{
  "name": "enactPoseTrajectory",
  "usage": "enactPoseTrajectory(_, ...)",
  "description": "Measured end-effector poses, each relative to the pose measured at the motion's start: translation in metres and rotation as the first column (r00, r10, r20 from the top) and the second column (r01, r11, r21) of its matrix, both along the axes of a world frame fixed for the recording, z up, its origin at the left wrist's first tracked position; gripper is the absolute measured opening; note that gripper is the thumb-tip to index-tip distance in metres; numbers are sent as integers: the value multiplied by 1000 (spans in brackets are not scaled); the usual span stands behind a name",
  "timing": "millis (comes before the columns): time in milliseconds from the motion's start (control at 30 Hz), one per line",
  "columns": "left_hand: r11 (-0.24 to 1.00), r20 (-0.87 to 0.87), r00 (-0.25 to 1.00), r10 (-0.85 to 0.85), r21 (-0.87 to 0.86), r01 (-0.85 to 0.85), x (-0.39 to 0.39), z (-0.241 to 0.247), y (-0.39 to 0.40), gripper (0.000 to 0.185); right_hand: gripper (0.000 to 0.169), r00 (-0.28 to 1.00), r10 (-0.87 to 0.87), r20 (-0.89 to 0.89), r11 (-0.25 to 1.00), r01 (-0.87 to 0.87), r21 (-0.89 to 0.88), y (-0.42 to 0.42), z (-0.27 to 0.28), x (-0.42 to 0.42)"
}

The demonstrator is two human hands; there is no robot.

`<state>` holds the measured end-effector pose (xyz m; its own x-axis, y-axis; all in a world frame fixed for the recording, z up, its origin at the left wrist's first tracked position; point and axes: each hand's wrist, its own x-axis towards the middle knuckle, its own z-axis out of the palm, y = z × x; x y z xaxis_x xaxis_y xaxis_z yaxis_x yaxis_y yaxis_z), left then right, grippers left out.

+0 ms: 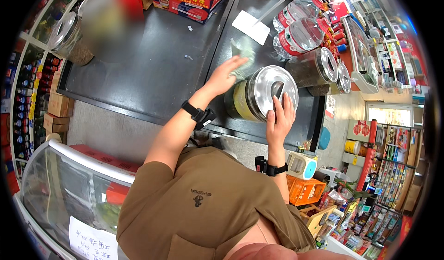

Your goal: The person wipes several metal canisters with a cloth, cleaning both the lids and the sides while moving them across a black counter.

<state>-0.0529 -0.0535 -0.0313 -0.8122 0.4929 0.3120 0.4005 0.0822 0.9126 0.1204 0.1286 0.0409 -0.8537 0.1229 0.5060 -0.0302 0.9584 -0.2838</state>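
My right hand (281, 121) lies on the shiny metal lid (265, 90) of a large clear jar, with its fingers at the dark handle recess in the middle. The jar (244, 102) has a yellow-green label and leans towards me on the black counter. Beyond its left side, my left hand (227, 75) reaches out with a thin pale-green cloth (247, 60) at its fingers. The cloth and fingertips are blurred by motion. Both wrists wear black straps with small devices.
Two large water bottles (301, 36) and two lidded jars (314, 67) stand to the right. A white sign base (251, 27) with a pole is behind the cloth. A beer carton (192, 0) sits at the back of the black counter (156, 55). Another jar (69, 38) stands far left, beside a blurred-out area.
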Motion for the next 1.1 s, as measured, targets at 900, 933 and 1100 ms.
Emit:
enactPoseTrajectory(900, 780, 290, 956, 37, -606, 154, 32, -111, 29, 40, 32, 995, 3, -95, 1000, -3, 5, -3, -3, -4)
enactPoseTrajectory(933, 751, 345, 937, 53, -632, 190, 38, -98, 25, 40, 31, 996, -5, -91, 1000, 6, 13, -4, -3, -3)
enactPoseTrajectory(1100, 692, 476, 877, -56, -615, 379, 43, -86, 16, 56, 31, 995, -3, -95, 1000, 6, 31, -8, 1, -4)
